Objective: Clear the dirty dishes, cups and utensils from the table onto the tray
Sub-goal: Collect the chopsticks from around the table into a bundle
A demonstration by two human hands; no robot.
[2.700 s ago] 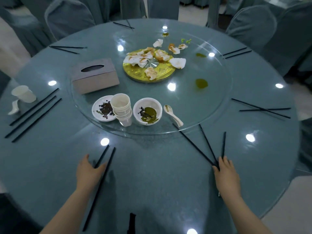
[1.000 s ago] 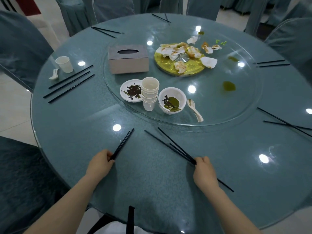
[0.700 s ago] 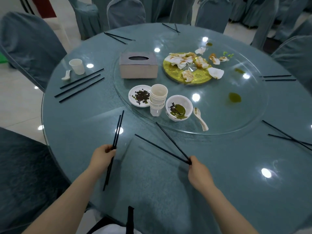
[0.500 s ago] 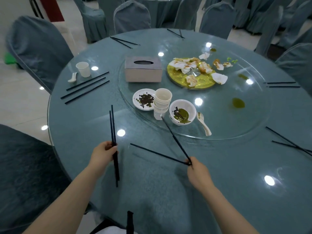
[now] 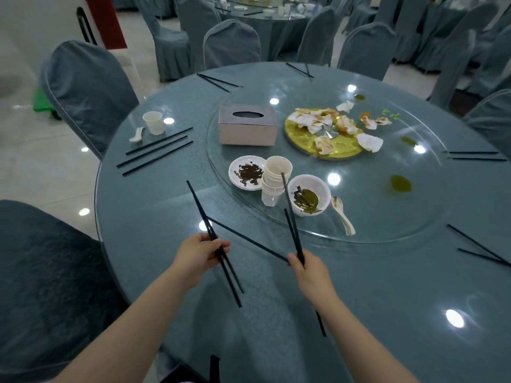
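Left grip (image 5: 200, 254): chopsticks (image 5: 203, 214) | right grip (image 5: 308, 270): black sticks (image 5: 290, 214) (both raised)

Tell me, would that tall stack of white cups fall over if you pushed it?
Probably, yes. The stack of cups is tall on a narrow base and already leans a little, so a push near the top would likely tip it. It stands on the smooth glass turntable, so a low push might just slide it. The cups look thin and light.

A round teal table (image 5: 154, 217) carries a glass turntable (image 5: 387, 217), scattered chopsticks (image 5: 154, 150), a paper cup (image 5: 153, 123) and seemingly a spoon (image 5: 137, 134) at upper left.
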